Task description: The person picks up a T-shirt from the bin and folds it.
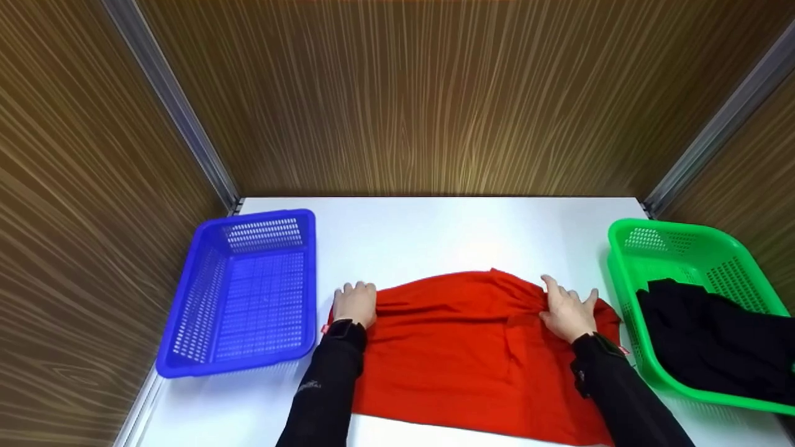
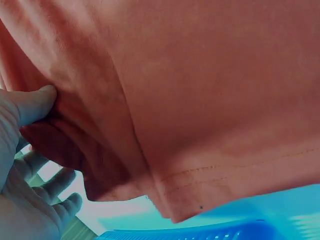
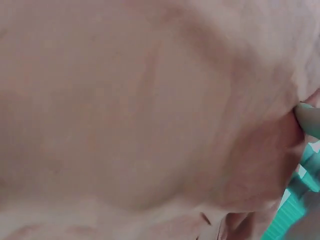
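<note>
A red garment (image 1: pixel 459 347) lies spread on the white table (image 1: pixel 422 236), its far edge bunched into folds. My left hand (image 1: pixel 355 303) grips the garment's far left corner, thumb (image 2: pixel 30 102) on top of the cloth (image 2: pixel 200 100) and fingers (image 2: pixel 60 185) curled beneath it. My right hand (image 1: pixel 568 310) grips the far right part of the garment, where the fabric gathers into wrinkles. In the right wrist view the red cloth (image 3: pixel 140 110) fills nearly the whole frame, with a fingertip (image 3: pixel 310 117) at its right edge.
A blue basket (image 1: pixel 245 292) with nothing in it stands at the table's left. A green basket (image 1: pixel 695 261) at the right holds dark clothing (image 1: pixel 714 344). Wood-grain walls (image 1: pixel 435 93) close in the table on three sides.
</note>
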